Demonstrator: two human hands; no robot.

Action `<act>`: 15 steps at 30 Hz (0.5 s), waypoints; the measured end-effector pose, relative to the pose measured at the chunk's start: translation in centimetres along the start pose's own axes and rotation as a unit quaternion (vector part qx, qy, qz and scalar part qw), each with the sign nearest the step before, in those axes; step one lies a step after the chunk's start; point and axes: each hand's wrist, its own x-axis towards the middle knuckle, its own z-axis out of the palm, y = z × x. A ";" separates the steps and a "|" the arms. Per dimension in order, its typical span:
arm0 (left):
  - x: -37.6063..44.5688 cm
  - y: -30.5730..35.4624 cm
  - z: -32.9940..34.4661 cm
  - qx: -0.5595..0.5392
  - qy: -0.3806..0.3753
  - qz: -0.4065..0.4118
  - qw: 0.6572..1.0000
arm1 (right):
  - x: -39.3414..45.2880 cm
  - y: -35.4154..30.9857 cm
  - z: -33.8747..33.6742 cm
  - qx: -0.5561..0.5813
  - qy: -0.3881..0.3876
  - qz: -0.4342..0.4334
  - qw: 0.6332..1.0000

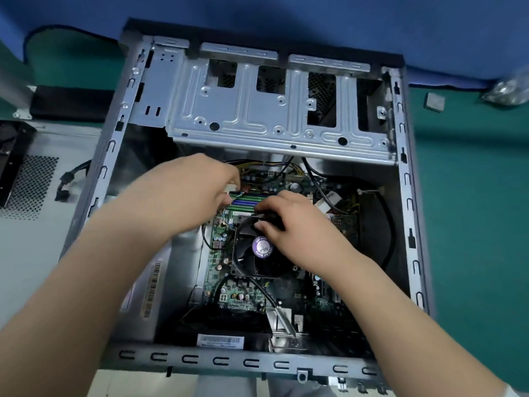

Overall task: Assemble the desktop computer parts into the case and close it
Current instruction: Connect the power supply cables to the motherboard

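The near rail of the open case [257, 363] lies closest to the camera, with both forearms reaching over it into the interior. Taking the CPU fan [259, 253] as the landmark: well to its left, outside the case, the detached side panel [43, 196] lies flat on the desk [472, 196], so closing is not yet done. Just left of the fan, along the case wall, a grey unit with a barcode sticker, probably the power supply [151, 282], is already inside.

Up and to the left of the fan, the left hand [183, 193] comes in with the wrist bent, its fingers [229, 179] pinching a small white connector [232, 188] at the edge of the memory slots [249, 200]. The motherboard [243, 293] under the fan is seated and several cables are routed.

On the fan's upper right corner rests the right hand [297, 227], palm down; its fingers [269, 224] are curled over a dark part there, though whether they truly grip it I cannot tell.

Beyond the fan, the drive cage [272, 116] stands empty. Far right of the fan, a small square part [434, 101] and a bag of hardware [506, 93] wait on the desk.

I judge the work roughly midway: board and fan in, cabling under way, drives and panel left.
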 end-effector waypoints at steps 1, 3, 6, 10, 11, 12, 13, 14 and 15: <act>-0.3 -0.4 0.1 -0.026 -0.004 -0.007 1.000 | 0.0 -0.1 0.1 0.000 0.003 0.000 1.000; -1.3 -1.0 0.5 -0.087 0.014 -0.023 0.996 | 0.1 -0.1 0.3 0.006 0.017 0.003 1.000; -2.5 -0.8 0.7 -0.152 0.094 -0.043 0.983 | 0.4 -0.2 0.5 0.019 0.047 0.012 0.999; -2.4 -0.2 0.7 -0.115 0.125 -0.041 0.985 | 0.6 -0.5 0.4 0.042 0.078 0.010 0.996; -2.3 -0.2 0.7 -0.114 0.122 -0.040 0.985 | 0.6 -0.5 0.3 0.049 0.085 0.005 0.995; -2.3 -0.3 0.6 -0.121 0.118 -0.039 0.985 | 0.7 -0.5 0.3 0.055 0.090 -0.001 0.994; -2.3 -0.4 0.7 -0.132 0.112 -0.040 0.984 | 0.7 -0.6 0.2 0.056 0.092 -0.004 0.994; -2.3 -0.4 0.7 -0.148 0.101 -0.044 0.983 | 0.7 -0.6 0.2 0.057 0.094 -0.004 0.994; -2.2 -0.4 0.7 -0.170 0.087 -0.049 0.980 | 0.7 -0.6 0.2 0.058 0.093 -0.002 0.994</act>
